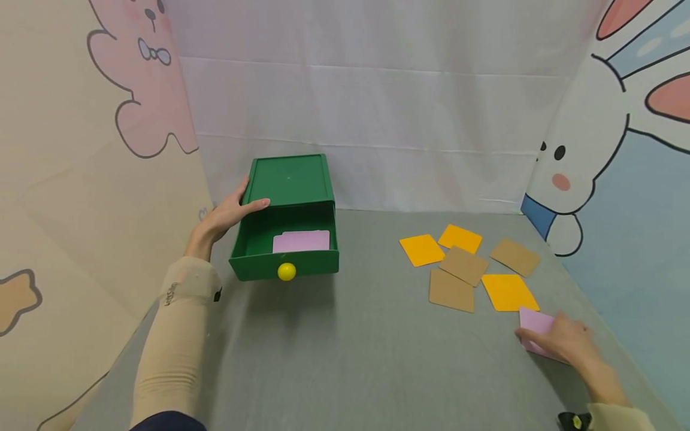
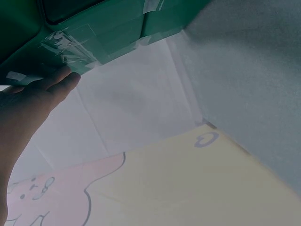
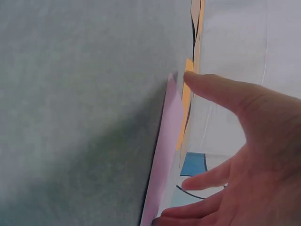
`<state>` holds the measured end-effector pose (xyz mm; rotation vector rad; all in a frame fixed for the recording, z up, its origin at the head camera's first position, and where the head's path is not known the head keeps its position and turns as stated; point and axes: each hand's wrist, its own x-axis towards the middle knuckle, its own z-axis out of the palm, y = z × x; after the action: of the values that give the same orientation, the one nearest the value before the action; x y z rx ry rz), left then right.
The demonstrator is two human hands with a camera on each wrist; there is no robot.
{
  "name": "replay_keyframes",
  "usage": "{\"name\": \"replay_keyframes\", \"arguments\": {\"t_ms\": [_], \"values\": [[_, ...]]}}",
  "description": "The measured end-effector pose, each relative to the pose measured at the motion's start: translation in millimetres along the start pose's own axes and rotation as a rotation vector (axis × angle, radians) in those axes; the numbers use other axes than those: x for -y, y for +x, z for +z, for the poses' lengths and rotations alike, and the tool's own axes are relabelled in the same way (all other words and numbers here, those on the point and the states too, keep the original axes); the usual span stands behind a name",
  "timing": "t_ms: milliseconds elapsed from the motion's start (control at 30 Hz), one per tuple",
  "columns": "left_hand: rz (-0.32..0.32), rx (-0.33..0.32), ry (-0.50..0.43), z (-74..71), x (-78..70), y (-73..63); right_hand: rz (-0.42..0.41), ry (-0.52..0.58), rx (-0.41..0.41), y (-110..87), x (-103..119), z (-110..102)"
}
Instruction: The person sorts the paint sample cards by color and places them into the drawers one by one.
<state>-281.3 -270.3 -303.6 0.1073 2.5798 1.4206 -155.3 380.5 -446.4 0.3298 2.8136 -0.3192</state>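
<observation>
A green drawer box (image 1: 291,179) with a yellow knob (image 1: 287,272) stands left of centre, its drawer pulled out. Pink cards (image 1: 302,241) lie inside the drawer. My left hand (image 1: 229,212) grips the box's left side, thumb over the top front edge; in the left wrist view its fingers (image 2: 61,89) touch the green side, where clear tape shows. At the lower right, my right hand (image 1: 571,341) is spread over a pink card (image 1: 536,323) on the table. In the right wrist view the thumb and fingers are apart, around the pink card (image 3: 165,141).
Orange cards (image 1: 509,293) and brown cards (image 1: 451,291) lie loosely grouped on the grey table (image 1: 366,359), some overlapping, beyond the right hand. A white cloth (image 1: 377,108) hangs behind. Printed panels with a bear (image 1: 145,102) and a rabbit (image 1: 582,155) border the sides.
</observation>
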Motion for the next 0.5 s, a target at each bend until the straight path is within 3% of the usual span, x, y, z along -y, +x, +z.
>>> {"name": "replay_keyframes", "arguments": {"t_ms": [200,500], "values": [[-0.003,0.004,0.003,0.9,-6.4,-5.7,0.161,0.001,0.043,0.8,7.4,1.2],[0.002,-0.030,0.022,-2.6,17.0,11.9,0.172,0.036,0.020,3.4,6.3,-1.9]]}}
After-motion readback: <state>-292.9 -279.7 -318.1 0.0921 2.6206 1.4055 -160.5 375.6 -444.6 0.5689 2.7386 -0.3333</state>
